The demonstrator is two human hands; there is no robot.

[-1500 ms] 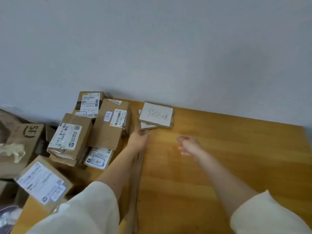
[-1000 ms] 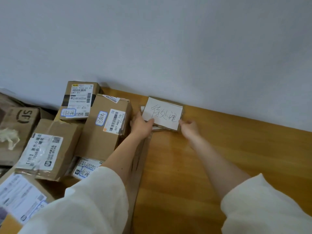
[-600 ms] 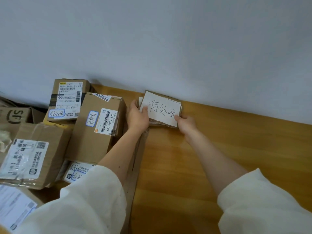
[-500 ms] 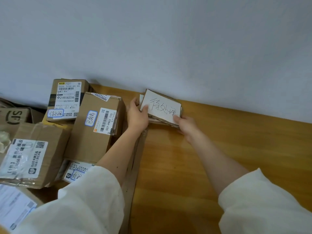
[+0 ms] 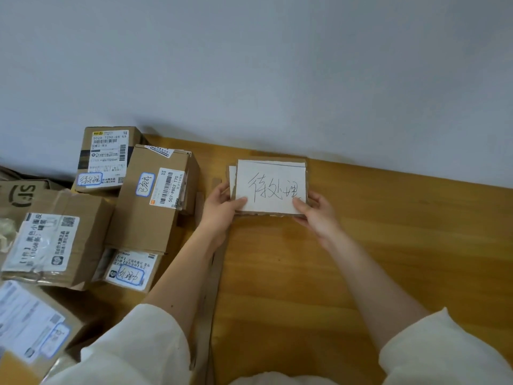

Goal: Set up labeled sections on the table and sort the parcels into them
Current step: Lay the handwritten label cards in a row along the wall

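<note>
A small stack of cardboard label cards [image 5: 270, 184], the top one white with handwritten characters, is held over the wooden table [image 5: 361, 259] close to the wall. My left hand [image 5: 222, 207] grips the stack's left lower corner and my right hand [image 5: 316, 209] grips its right lower corner, thumbs on top. Several brown parcels with shipping labels are piled at the left: one tall box [image 5: 155, 195] beside my left hand, another [image 5: 107, 159] behind it, a third [image 5: 52, 240] further left.
A grey wall [image 5: 277, 79] rises straight behind the table. A strip of cardboard [image 5: 213, 273] lies along the table under my left forearm. More parcels [image 5: 30, 326] crowd the lower left corner, and an open box [image 5: 16, 195] sits at the far left.
Both hands reached to the label cards, took hold of the stack by its two sides and lifted it, turning the top card flat toward the camera.
</note>
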